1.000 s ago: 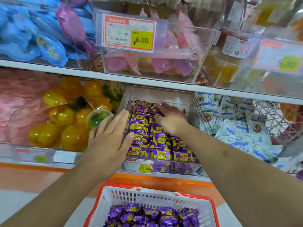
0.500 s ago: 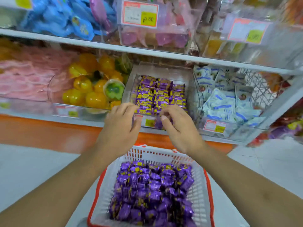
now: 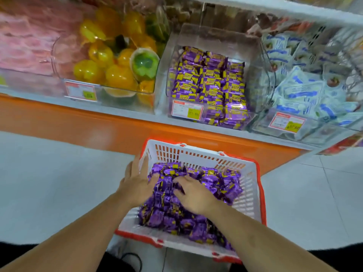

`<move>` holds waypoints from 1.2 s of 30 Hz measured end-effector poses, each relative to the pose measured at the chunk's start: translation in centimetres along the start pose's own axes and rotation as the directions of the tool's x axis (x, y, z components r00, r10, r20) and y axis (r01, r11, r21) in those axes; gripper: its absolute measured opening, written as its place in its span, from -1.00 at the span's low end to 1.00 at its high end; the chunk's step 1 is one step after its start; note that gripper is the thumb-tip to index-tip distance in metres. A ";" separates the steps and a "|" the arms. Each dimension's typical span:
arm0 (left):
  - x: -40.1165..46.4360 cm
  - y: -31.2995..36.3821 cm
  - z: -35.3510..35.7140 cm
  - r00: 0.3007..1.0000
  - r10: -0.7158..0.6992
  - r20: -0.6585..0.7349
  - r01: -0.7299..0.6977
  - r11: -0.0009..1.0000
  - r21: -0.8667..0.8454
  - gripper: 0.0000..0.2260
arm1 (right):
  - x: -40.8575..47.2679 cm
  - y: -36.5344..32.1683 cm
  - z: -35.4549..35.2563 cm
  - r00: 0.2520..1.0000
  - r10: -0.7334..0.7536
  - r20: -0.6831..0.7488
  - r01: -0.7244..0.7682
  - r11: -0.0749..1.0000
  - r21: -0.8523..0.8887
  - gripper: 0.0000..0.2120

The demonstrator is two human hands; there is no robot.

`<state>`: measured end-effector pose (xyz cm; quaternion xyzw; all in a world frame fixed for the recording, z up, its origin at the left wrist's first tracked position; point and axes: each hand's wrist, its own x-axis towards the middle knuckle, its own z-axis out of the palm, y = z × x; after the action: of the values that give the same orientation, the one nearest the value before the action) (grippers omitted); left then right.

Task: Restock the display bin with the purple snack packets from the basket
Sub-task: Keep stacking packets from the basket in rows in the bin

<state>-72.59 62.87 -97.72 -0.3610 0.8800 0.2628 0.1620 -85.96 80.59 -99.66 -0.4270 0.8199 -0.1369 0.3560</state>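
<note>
The purple packets [image 3: 188,203] lie heaped in the basket [image 3: 249,193] below the shelf's half-filled bin [image 3: 212,83], both hands, left [image 3: 137,183] and right [image 3: 193,195], spread flat over them, seemingly gathering a load; next they must close and lift.

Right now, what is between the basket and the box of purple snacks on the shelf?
In the head view, only the orange shelf front and its pale edge lie between the basket and the clear box of purple snacks.
</note>
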 end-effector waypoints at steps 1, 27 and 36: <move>0.0 0.0 0.4 1.000 -0.008 -0.008 0.008 1.000 0.011 -0.30 | 1.0 -0.4 1.3 1.000 -0.017 0.016 0.017 1.000 0.017 -0.54; -0.4 5.8 -6.0 0.997 -0.072 0.004 0.072 0.995 0.068 -0.40 | -3.0 -3.4 -9.9 0.997 -0.021 -0.069 0.033 0.982 0.184 -0.89; -6.9 13.8 -17.5 0.844 0.532 0.069 -0.358 0.654 -0.666 -0.64 | -11.6 -7.4 -21.0 0.779 -0.330 -0.533 0.526 0.806 0.270 -0.64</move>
<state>-79.46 64.81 -75.56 -0.1275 0.7724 0.6177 0.0747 -91.80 83.71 -75.39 -0.4776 0.7114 -0.4796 0.1891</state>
